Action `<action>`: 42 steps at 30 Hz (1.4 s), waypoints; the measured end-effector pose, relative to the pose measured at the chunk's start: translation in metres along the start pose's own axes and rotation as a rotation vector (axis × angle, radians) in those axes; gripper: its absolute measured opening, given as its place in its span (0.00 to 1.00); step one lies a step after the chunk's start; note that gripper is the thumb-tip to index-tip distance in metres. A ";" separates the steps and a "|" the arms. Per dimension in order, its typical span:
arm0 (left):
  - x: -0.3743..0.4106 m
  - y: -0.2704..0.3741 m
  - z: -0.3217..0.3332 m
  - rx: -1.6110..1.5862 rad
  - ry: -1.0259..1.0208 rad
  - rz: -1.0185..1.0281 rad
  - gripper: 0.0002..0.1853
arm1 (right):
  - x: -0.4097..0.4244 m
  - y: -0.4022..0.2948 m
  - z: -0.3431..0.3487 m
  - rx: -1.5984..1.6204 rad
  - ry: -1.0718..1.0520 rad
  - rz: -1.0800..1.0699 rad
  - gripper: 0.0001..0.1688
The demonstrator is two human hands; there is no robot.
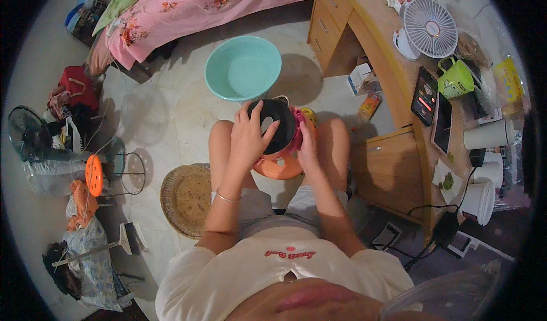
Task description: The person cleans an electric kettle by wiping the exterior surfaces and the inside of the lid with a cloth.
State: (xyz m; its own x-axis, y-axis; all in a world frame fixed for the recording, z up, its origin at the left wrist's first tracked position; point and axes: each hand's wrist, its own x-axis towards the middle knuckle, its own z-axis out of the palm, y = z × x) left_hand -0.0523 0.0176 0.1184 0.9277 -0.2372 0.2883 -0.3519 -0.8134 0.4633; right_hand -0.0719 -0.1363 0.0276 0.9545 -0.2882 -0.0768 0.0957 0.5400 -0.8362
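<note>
A round, dark vessel (282, 122), perhaps a pot, is held between my knees, above an orange plastic stool (277, 170). My left hand (250, 139) grips it from the left, fingers spread over its black face. A pale oval patch shows between thumb and fingers; I cannot tell whether it is a hole or a reflection. On the other side my right hand (307, 143) presses a crumpled magenta cloth or scrubber (298, 118) against the vessel's side. Behind that hand a yellow item (309, 115) is partly hidden.
A turquoise basin (243, 69) stands on the floor ahead. A round woven basket (186, 201) lies by my left leg. The wooden desk (399, 69) on the right carries a white fan (429, 28), phones and cups. At left are an orange-topped stool (94, 175) and bags.
</note>
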 end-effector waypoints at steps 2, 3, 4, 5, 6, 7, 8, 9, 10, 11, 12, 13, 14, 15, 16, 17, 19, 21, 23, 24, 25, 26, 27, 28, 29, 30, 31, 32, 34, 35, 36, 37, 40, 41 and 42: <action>-0.002 0.005 -0.006 -0.009 -0.050 0.013 0.33 | 0.000 -0.010 0.003 -0.134 -0.121 -0.125 0.20; -0.001 0.006 -0.009 -0.009 -0.073 0.025 0.33 | 0.011 -0.019 0.003 -0.265 -0.217 -0.150 0.21; 0.000 0.005 -0.010 -0.008 -0.062 0.046 0.33 | 0.024 -0.032 0.007 -0.395 -0.318 -0.178 0.21; -0.001 0.002 -0.009 -0.007 -0.050 0.065 0.33 | 0.039 -0.039 0.013 -0.526 -0.419 -0.206 0.22; -0.001 0.002 -0.006 -0.014 -0.042 0.091 0.33 | 0.057 -0.040 0.015 -0.556 -0.464 -0.196 0.19; -0.001 0.002 -0.004 -0.021 -0.049 0.077 0.33 | 0.073 -0.042 0.018 -0.449 -0.510 -0.006 0.19; -0.001 0.001 -0.003 -0.027 -0.056 0.062 0.33 | 0.088 -0.043 0.021 -0.339 -0.553 0.183 0.19; -0.001 0.000 -0.004 -0.029 -0.061 0.045 0.34 | 0.099 -0.041 0.024 -0.220 -0.595 0.372 0.19; -0.001 0.001 -0.004 -0.036 -0.064 0.043 0.33 | 0.106 -0.040 0.023 -0.209 -0.638 0.361 0.20; 0.000 0.002 -0.003 -0.044 -0.067 0.040 0.33 | 0.107 -0.037 0.021 -0.105 -0.632 0.404 0.21; -0.001 0.000 -0.005 -0.042 -0.067 0.024 0.33 | 0.106 -0.031 0.024 0.005 -0.637 0.456 0.22; -0.003 0.000 -0.006 -0.053 -0.054 0.026 0.33 | 0.105 -0.021 0.019 -0.024 -0.625 0.472 0.23; -0.003 0.000 -0.007 -0.065 -0.040 0.028 0.33 | 0.103 -0.011 0.012 -0.048 -0.605 0.486 0.25; -0.002 0.005 -0.005 -0.093 -0.034 0.043 0.33 | 0.102 0.009 -0.014 -0.214 -0.552 0.453 0.26; -0.003 0.004 -0.005 -0.090 -0.052 0.033 0.33 | 0.096 0.019 -0.022 -0.245 -0.491 0.439 0.27; -0.001 0.004 -0.006 -0.087 -0.066 0.029 0.32 | 0.090 0.026 -0.028 -0.278 -0.432 0.425 0.27; 0.001 0.005 -0.008 -0.100 -0.107 0.051 0.32 | 0.064 0.027 -0.039 -0.117 -0.254 0.429 0.27; 0.003 0.009 -0.010 -0.139 -0.159 0.122 0.33 | 0.037 0.035 -0.054 0.066 -0.032 0.381 0.25; 0.006 0.007 -0.009 -0.106 -0.173 0.120 0.32 | 0.011 0.036 -0.048 0.146 0.120 0.212 0.23; 0.004 0.005 -0.008 -0.089 -0.181 0.114 0.32 | -0.009 0.026 -0.024 0.131 0.165 0.077 0.23; 0.003 0.004 -0.009 -0.082 -0.176 0.124 0.32 | -0.024 0.011 -0.007 0.119 0.209 -0.064 0.22; 0.003 0.003 -0.010 -0.079 -0.172 0.138 0.32 | -0.034 -0.004 -0.008 0.197 0.080 0.006 0.20; 0.001 0.003 -0.010 -0.072 -0.174 0.152 0.32 | -0.033 -0.019 -0.001 -0.086 0.024 -0.175 0.19; 0.000 0.002 -0.010 -0.064 -0.171 0.177 0.32 | -0.025 -0.032 0.009 -0.367 -0.034 -0.353 0.17; -0.001 0.001 -0.009 -0.056 -0.167 0.200 0.32 | -0.014 -0.039 0.016 -0.648 -0.095 -0.529 0.16; 0.001 0.000 -0.010 -0.046 -0.159 0.228 0.31 | 0.001 -0.045 0.016 -0.836 -0.182 -0.685 0.15; 0.002 -0.001 -0.009 -0.037 -0.155 0.244 0.31 | 0.016 -0.048 0.013 -0.777 -0.235 -0.550 0.14; 0.003 -0.002 -0.008 -0.026 -0.150 0.257 0.32 | 0.032 -0.048 0.011 -0.715 -0.287 -0.416 0.14; 0.002 -0.002 -0.007 -0.024 -0.145 0.256 0.32 | 0.061 -0.047 0.002 -0.432 -0.391 -0.074 0.14; 0.002 -0.001 -0.006 -0.030 -0.142 0.246 0.32 | 0.070 -0.045 -0.004 -0.209 -0.434 0.127 0.15; 0.001 -0.001 -0.007 -0.031 -0.137 0.233 0.32 | 0.072 -0.042 -0.007 -0.090 -0.432 0.259 0.17; 0.001 -0.001 -0.006 -0.032 -0.136 0.216 0.31 | 0.074 -0.040 -0.011 0.030 -0.428 0.390 0.19; 0.001 -0.001 -0.004 -0.042 -0.125 0.180 0.31 | 0.062 -0.007 -0.028 -0.035 -0.254 0.496 0.24; 0.002 0.000 -0.003 -0.056 -0.117 0.183 0.32 | 0.054 0.008 -0.039 -0.127 -0.162 0.478 0.26; 0.003 0.002 -0.003 -0.072 -0.109 0.183 0.32 | 0.049 0.019 -0.051 0.015 -0.166 0.424 0.25</action>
State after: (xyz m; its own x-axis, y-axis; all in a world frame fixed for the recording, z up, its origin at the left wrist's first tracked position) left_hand -0.0510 0.0170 0.1223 0.8540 -0.4367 0.2830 -0.5203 -0.7123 0.4711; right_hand -0.0378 -0.1804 -0.0192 0.9426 0.0905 -0.3215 -0.3102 0.5943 -0.7420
